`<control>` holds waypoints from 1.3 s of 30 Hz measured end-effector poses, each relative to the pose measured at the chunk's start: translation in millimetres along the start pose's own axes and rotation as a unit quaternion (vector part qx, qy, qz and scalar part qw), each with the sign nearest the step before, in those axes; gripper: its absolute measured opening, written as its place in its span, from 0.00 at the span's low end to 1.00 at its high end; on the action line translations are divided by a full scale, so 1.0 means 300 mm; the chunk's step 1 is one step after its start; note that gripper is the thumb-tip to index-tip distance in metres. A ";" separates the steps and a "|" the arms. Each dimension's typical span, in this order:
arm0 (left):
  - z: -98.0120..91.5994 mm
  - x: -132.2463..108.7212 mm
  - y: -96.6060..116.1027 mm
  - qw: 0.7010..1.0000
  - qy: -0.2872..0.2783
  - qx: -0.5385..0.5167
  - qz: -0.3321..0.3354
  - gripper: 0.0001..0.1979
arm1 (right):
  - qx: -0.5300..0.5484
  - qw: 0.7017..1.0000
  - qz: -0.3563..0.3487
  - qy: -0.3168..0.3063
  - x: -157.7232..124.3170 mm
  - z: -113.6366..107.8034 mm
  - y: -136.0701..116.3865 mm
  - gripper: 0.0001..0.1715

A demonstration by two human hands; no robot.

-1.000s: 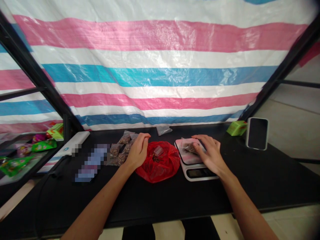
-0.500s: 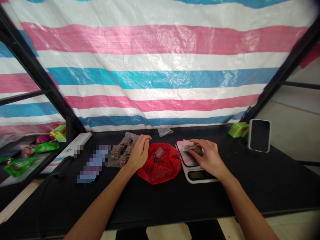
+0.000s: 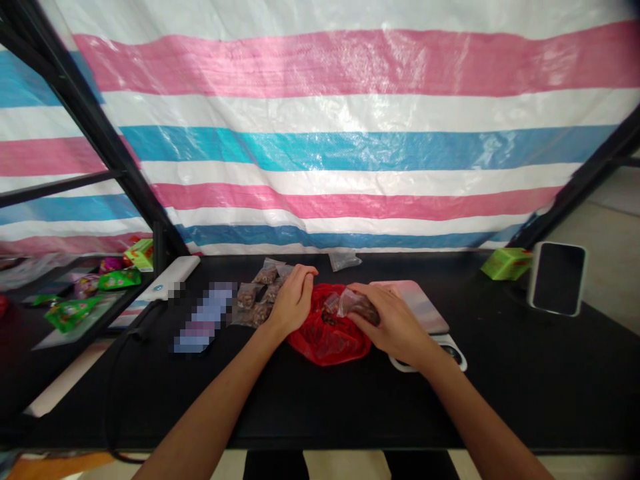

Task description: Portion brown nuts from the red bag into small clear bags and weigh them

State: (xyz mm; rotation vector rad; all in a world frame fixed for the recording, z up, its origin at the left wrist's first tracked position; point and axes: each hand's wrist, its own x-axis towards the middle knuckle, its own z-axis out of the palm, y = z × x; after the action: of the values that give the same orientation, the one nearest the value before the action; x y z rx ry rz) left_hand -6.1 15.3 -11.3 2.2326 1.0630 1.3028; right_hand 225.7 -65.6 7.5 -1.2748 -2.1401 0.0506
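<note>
My right hand [image 3: 387, 327] is closed on a small clear bag [image 3: 356, 305] of brown bits and holds it over the open red plastic bag [image 3: 327, 333] at the middle of the black table. My left hand [image 3: 293, 303] rests with its fingers curled on the left rim of the red bag; I cannot make out anything in it. Right beside my left hand lie several small filled clear bags [image 3: 257, 297]. The white kitchen scale [image 3: 425, 317] stands just right of my right hand with nothing on its platform.
An empty clear bag [image 3: 344, 259] lies at the back by the striped tarp. A green box [image 3: 506, 263] and a phone on a stand [image 3: 557, 278] sit at the right. A white power strip [image 3: 167, 280] and a blurred object [image 3: 203, 320] lie left. Green packets [image 3: 75, 310] fill the left shelf.
My right hand lifted the small filled bag off the scale and carried it left over the red bag. The left hand stayed put. The view shifted slightly.
</note>
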 end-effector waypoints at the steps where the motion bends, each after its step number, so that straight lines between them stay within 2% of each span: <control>1: 0.000 0.000 0.001 1.000 -0.004 -0.001 0.001 0.14 | -0.005 1.000 -0.001 -0.013 -0.004 0.009 0.009 0.26; 4: 0.003 0.000 0.005 1.000 -0.013 -0.004 0.011 0.14 | -0.012 1.000 -0.004 -0.028 -0.019 0.024 0.025 0.26; 11: 0.004 -0.005 0.006 1.000 -0.019 -0.002 0.008 0.15 | 0.004 1.000 0.014 0.003 -0.038 0.027 0.014 0.22; 15: -0.004 -0.001 -0.002 1.000 -0.004 -0.004 0.005 0.14 | 0.037 0.995 0.061 0.070 -0.057 -0.004 0.036 0.21; 19: -0.007 0.002 -0.006 1.000 -0.003 -0.002 0.000 0.14 | 0.024 0.984 0.121 0.129 -0.083 -0.057 0.109 0.20; 22: -0.007 0.001 -0.002 1.000 -0.006 -0.002 0.006 0.14 | -0.032 0.985 0.141 0.098 -0.097 -0.082 0.158 0.17; 24: -0.008 0.000 0.001 1.000 -0.012 -0.001 0.009 0.13 | -0.062 0.986 0.139 0.068 -0.102 -0.088 0.170 0.20; 27: -0.010 0.000 0.005 0.999 -0.031 0.007 0.015 0.12 | -0.062 0.987 0.126 0.078 -0.101 -0.090 0.159 0.30; 29: -0.011 0.000 0.005 0.999 -0.045 0.015 0.026 0.10 | -0.052 0.987 0.116 0.100 -0.098 -0.091 0.142 0.32; 32: -0.009 -0.003 0.003 0.997 -0.064 0.027 0.045 0.06 | -0.045 0.986 0.112 0.117 -0.093 -0.094 0.125 0.29; 39: -0.001 -0.006 -0.003 0.994 -0.081 0.037 0.060 0.08 | -0.056 0.967 0.146 0.203 -0.098 -0.113 0.135 0.23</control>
State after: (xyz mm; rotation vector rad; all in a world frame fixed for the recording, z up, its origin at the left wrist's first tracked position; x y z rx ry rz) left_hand -7.4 14.5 -12.8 2.4428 0.9457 1.1200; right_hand 285.1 -77.0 6.0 -1.5106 -1.6177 -0.1958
